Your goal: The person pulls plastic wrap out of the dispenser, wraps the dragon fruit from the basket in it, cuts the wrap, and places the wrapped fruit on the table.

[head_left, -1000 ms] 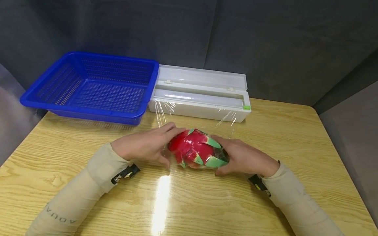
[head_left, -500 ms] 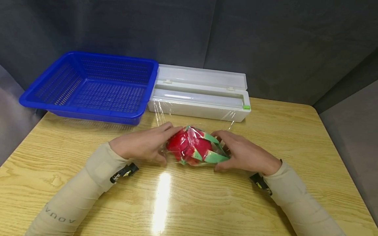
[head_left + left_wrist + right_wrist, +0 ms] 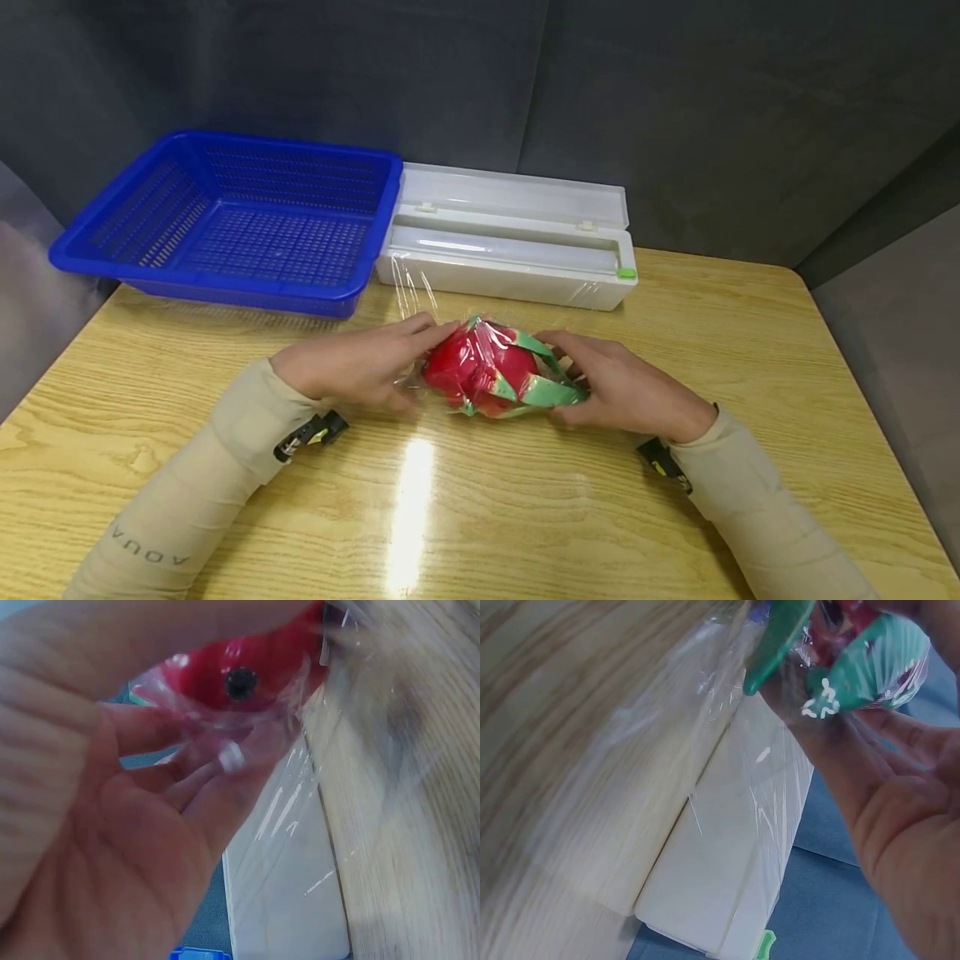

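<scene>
A red dragon fruit (image 3: 483, 367) with green leaf tips lies on its side mid-table, under clear cling film (image 3: 408, 287) that stretches back to a white dispenser box (image 3: 510, 283). My left hand (image 3: 360, 358) holds the fruit's left end, its fingers at the upper side and its thumb lower down. In the left wrist view the fruit's dark round end (image 3: 241, 683) shows between thumb and fingers, with film over the fingers. At the leafy end, my right hand (image 3: 630, 383) grips the green tips (image 3: 855, 667) through the film. Parts of both hands' fingers are hidden behind the fruit.
An open blue plastic basket (image 3: 225, 287) stands at the back left, against the dispenser. The dispenser's clear lid (image 3: 517, 196) is tipped back, with a film roll (image 3: 502, 247) inside and a green cutter slider (image 3: 626, 273) at its right end. A dark cloth (image 3: 675, 125) hangs behind the wooden table (image 3: 600, 517).
The fruit has turned a little and shifted slightly away from me between my hands. My left hand has edged left. My right fingers have moved about the green tips; basket and dispenser stay put.
</scene>
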Available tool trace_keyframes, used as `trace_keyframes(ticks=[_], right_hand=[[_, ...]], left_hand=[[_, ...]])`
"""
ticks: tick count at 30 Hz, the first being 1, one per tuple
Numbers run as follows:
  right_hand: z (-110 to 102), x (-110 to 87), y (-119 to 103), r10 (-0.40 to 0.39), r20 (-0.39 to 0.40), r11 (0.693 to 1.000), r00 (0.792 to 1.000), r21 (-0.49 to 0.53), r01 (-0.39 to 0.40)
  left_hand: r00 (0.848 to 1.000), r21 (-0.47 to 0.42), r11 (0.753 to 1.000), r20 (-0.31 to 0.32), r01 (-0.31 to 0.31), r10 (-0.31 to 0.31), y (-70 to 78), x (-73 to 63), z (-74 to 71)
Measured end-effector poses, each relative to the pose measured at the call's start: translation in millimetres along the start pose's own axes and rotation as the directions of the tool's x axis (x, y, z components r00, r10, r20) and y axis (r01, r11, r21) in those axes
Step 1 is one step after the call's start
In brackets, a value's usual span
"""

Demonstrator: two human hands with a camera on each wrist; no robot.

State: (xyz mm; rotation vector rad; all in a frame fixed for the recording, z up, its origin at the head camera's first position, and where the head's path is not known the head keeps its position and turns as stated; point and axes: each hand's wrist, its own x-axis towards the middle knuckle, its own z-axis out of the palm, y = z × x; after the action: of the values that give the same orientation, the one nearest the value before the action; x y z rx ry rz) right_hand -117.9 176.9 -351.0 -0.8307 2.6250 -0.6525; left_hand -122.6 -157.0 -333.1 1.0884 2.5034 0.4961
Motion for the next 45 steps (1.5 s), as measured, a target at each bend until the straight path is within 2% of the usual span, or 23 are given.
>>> trace_keyframes(ticks=[8, 14, 18, 22, 26, 33, 41, 45], right_hand=[[0, 0.7, 1, -0.012, -0.014, 1.0, 1.0, -0.018, 0.012], [0, 1.1, 4, -0.006, -0.011, 0.999, 1.0, -0.033, 0.006], [0, 2.0, 6, 0.017, -0.008, 1.0, 1.0, 0.005, -0.017], [1, 2.1, 8, 0.038, -0.001, 0.997, 0.999, 0.06, -0.038], [1, 2.1, 10, 0.014, -0.005, 0.997, 1.0, 0.077, -0.014], [1, 3.1, 12, -0.009, -0.012, 0.999, 1.0, 0.05, 0.009], [0, 2.8, 14, -0.045, -0.017, 0.999, 0.999, 0.026, 0.045], [0, 2.5, 13, -0.053, -0.019, 0.998, 0.998, 0.017, 0.054]], left_hand=[[0.999, 0.032, 0.999, -0.03, -0.02, 0.021, -4.4, 0.3, -0.3], [0.998, -0.081, 0.996, -0.04, -0.046, 0.043, -9.0, 0.9, -0.2], [0.996, -0.14, 0.987, -0.057, -0.074, 0.067, -10.2, 0.9, -0.7], [0.995, -0.113, 0.991, -0.071, -0.073, 0.065, -10.5, 0.5, -1.6], [0.997, -0.112, 0.992, -0.068, -0.051, 0.044, -11.4, -0.4, -2.3], [0.993, -0.167, 0.982, -0.085, -0.09, 0.077, -14.3, 0.0, -3.0], [0.989, -0.132, 0.986, -0.126, -0.098, 0.082, -14.9, 5.7, -1.5], [0.99, -0.144, 0.986, -0.126, -0.087, 0.069, -15.4, 7.0, -1.0]])
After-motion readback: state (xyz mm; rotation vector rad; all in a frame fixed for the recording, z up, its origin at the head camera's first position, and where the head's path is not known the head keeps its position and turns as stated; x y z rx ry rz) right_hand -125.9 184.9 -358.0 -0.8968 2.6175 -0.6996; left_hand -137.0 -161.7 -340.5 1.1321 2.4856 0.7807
